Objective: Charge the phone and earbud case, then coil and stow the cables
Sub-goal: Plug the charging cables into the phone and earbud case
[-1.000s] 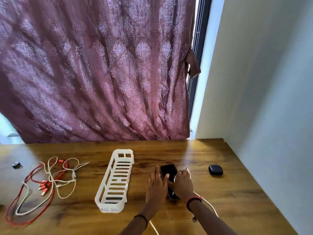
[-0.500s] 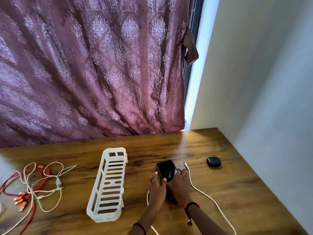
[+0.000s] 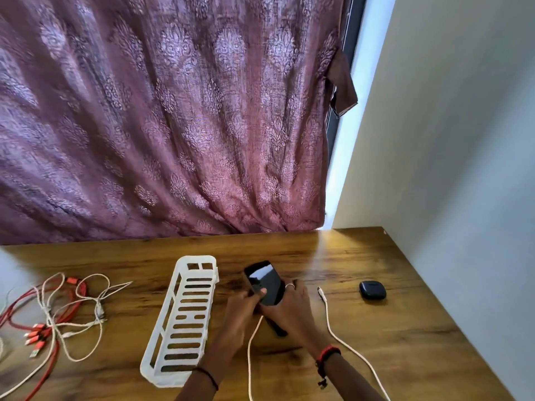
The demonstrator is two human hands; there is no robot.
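Black phone [image 3: 265, 280] gripped by left hand [image 3: 240, 311], right hand [image 3: 292, 308]; basket [image 3: 199, 259] just left.

curtain [image 3: 173, 111]: mauve-purple, pale damask floral motifs | table [image 3: 405, 342]: brown wood grain, dark streaks | basket [image 3: 159, 337]: white | phone [image 3: 265, 280]: glossy black | earbud case [image 3: 372, 290]: dark navy | tangled cables [image 3: 58, 308], lower left: red and white | charging cable [image 3: 328, 316]: white | wristband [image 3: 328, 353]: red | wall [image 3: 463, 140]: pale grey
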